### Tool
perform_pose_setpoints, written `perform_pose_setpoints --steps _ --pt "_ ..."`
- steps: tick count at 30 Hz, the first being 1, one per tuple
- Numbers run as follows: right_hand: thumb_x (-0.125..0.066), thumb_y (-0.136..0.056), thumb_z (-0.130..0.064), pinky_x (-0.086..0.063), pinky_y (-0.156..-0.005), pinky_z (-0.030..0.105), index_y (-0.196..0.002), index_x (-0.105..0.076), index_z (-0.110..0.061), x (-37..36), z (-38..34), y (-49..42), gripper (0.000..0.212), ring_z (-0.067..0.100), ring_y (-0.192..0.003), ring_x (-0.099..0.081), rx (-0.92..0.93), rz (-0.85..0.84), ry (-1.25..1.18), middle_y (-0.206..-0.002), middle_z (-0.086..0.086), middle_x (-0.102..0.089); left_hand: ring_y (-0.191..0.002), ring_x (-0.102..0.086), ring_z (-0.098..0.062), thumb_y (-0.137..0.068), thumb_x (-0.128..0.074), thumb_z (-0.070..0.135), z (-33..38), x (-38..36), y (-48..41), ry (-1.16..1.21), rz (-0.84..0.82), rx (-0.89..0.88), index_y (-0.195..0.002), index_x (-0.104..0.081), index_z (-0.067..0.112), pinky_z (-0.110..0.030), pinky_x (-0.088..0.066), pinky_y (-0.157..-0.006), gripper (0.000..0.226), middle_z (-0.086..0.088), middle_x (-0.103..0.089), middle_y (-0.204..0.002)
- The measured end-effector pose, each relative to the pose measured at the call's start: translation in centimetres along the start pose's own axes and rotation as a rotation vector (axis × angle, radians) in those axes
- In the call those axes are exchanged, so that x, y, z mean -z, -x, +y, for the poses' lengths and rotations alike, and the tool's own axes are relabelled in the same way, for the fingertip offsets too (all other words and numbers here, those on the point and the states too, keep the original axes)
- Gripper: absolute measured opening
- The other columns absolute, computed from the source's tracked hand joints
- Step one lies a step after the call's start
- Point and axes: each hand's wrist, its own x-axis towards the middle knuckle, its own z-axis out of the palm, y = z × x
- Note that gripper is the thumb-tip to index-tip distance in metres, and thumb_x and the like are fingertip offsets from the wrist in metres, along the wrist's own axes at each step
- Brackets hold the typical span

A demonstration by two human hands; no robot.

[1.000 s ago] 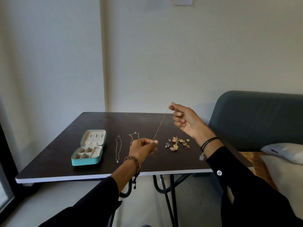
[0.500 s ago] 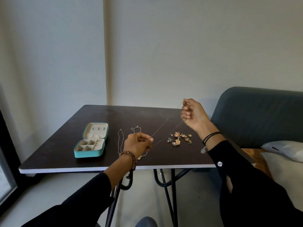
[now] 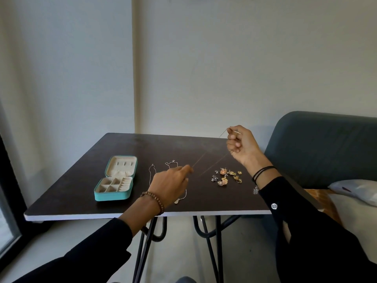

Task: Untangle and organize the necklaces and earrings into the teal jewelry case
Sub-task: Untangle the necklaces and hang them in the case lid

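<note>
A thin gold necklace chain (image 3: 206,158) is stretched in the air between my two hands, above the dark table (image 3: 81,186). My left hand (image 3: 171,181) pinches its lower end over the table's middle. My right hand (image 3: 241,147) pinches the upper end, raised at the right. The teal jewelry case (image 3: 114,178) lies open at the left, with cream compartments. A silver necklace (image 3: 152,173) lies flat beside it. Another silver necklace (image 3: 172,164) is partly hidden behind my left hand, its pendant (image 3: 177,201) near the table's front edge. A cluster of gold and silver earrings (image 3: 226,176) lies at the right.
A grey-green sofa (image 3: 318,148) with a white pillow (image 3: 357,190) stands right of the table. A wall is directly behind the table, a dark window frame (image 3: 10,180) at the left. The table's front edge is white, with black metal legs below.
My right hand has moved up and to the right, drawing the chain out longer. My left hand has stayed over the middle of the table, still pinching the chain's end.
</note>
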Motion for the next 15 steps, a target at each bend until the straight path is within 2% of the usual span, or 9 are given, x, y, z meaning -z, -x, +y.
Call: perform_pose_setpoints --steps 2,7,11,13,15 --pt "-0.057 -0.098 -0.019 -0.017 -0.032 0.017 -0.089 -0.058 -0.01 -0.2 0.1 -0.3 0.013 0.004 -0.034 -0.025 0.007 0.003 0.031 -0.05 -0.007 -0.04 -0.097 -0.065 -0.015 -0.104 -0.035 0.027 0.0 0.2 0.0 -0.033 -0.016 -0.022 -0.123 -0.059 0.026 -0.022 -0.032 -0.059 0.031 0.011 -0.063 -0.12" --pt "-0.06 -0.096 -0.021 -0.017 -0.032 0.018 -0.088 -0.057 -0.012 -0.4 0.6 -1.2 0.013 0.005 -0.034 -0.024 0.02 0.0 0.108 -0.048 -0.009 -0.038 -0.084 -0.06 -0.014 -0.099 -0.04 0.027 -0.5 -0.2 0.5 0.027 -0.028 -0.041 -0.099 -0.064 0.018 -0.015 -0.024 -0.053 0.026 0.006 -0.062 -0.102" --pt "-0.058 -0.095 -0.021 -0.017 -0.033 0.019 -0.081 -0.055 -0.013 -0.5 1.3 -1.7 0.017 0.005 -0.035 -0.024 -0.003 0.008 0.103 -0.05 -0.007 -0.039 -0.076 -0.06 -0.016 -0.094 -0.04 0.038 -1.0 -0.7 1.0 0.008 -0.017 -0.053 -0.088 -0.062 0.021 -0.024 -0.039 -0.059 0.028 0.01 -0.056 -0.095" --pt "-0.057 -0.094 -0.02 -0.019 -0.033 0.018 -0.077 -0.053 -0.012 -0.3 1.6 -2.0 0.019 0.006 -0.035 -0.025 -0.019 0.021 0.047 -0.051 -0.006 -0.04 -0.078 -0.058 -0.011 -0.093 -0.035 0.048 -1.4 -1.0 1.3 -0.047 -0.01 -0.096 -0.081 -0.063 0.022 -0.027 -0.048 -0.058 0.04 0.011 -0.053 -0.104" --pt "-0.056 -0.094 -0.018 -0.022 -0.034 0.018 -0.074 -0.052 -0.011 -0.2 1.7 -2.3 0.021 0.006 -0.036 -0.028 -0.027 0.033 0.0 -0.053 -0.004 -0.042 -0.1 -0.057 -0.006 -0.093 -0.033 0.057 -1.9 -1.3 1.5 -0.117 0.032 -0.153 -0.073 -0.066 0.024 -0.026 -0.054 -0.062 0.05 0.012 -0.049 -0.129"
